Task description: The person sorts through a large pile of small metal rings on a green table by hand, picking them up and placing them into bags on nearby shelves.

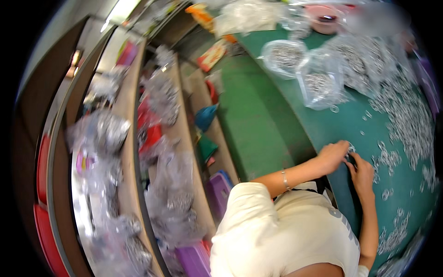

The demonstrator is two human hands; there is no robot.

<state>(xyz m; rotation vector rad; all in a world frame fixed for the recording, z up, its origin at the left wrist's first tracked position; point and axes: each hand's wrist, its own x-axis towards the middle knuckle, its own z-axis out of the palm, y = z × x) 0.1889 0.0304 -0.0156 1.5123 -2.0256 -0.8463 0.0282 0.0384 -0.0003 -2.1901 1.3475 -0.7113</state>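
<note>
Shelves (pixel 129 101) of pale wood climb the left side of the room, crowded with clear plastic bags, and beyond them runs a green floor (pixel 258 117). On one of the lower shelves I can see a purple bin (pixel 218 191), with a blue bag (pixel 206 117) farther along it. Over to the right is a dark green table (pixel 330 131), and the person in the cream shirt (pixel 300 231) has both hands at its near edge.

The left hand (pixel 334 156) comes across from the left, a thin bracelet (pixel 285 180) on its wrist; the right hand (pixel 362 173) reaches up from below. Their fingers are bent and nearly meet at a small silvery piece (pixel 351 149) (a ring, perhaps, but it is too tiny and blurred to be sure). It sits right at the fingertips, over the table; which hand grips it, or how tightly, I cannot tell.

Just right of the hands lies a loose cluster of metal rings (pixel 390 158), and past it a large heap of rings (pixel 408 122) spreads across the table. Farther up, open plastic bags (pixel 318 85) full of small metal parts stand near a pink bowl (pixel 321 23).
</note>
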